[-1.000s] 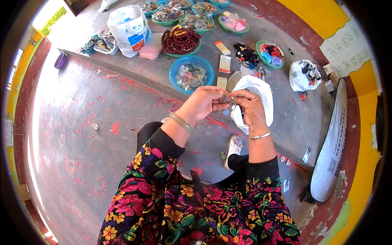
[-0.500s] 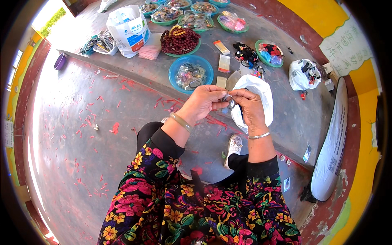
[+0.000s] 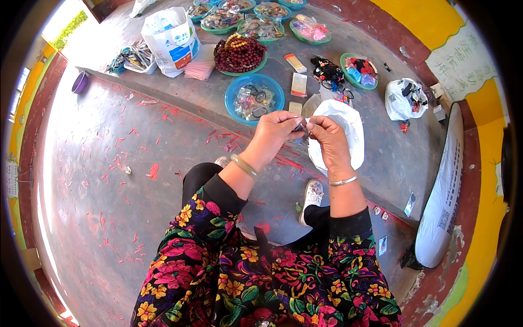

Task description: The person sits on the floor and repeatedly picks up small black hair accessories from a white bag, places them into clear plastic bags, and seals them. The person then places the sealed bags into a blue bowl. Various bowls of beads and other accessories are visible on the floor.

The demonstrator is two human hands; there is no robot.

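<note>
My left hand (image 3: 272,136) and my right hand (image 3: 331,143) meet in front of me, fingertips almost touching. Between them is a small dark item with clear plastic (image 3: 300,128), mostly covered by fingers; its kind is hard to make out. The left fingers are closed round it, and the right thumb and index finger pinch at its edge. An open white plastic bag (image 3: 355,136) stands just behind and beside my right hand. Beyond my left hand sits a blue basin (image 3: 232,111) with small clear packets and black loops inside.
A raised step holds several basins of packets, a basin of dark red bead strings (image 3: 239,54), a tall white bag (image 3: 170,41) and small boxes (image 3: 299,84). Black bands (image 3: 328,72) lie farther right. Red scraps (image 3: 153,170) litter the lower floor.
Both hands have shifted slightly. The dark item, which showed as a loop between the fingertips, now sits deeper in my left fingers.
</note>
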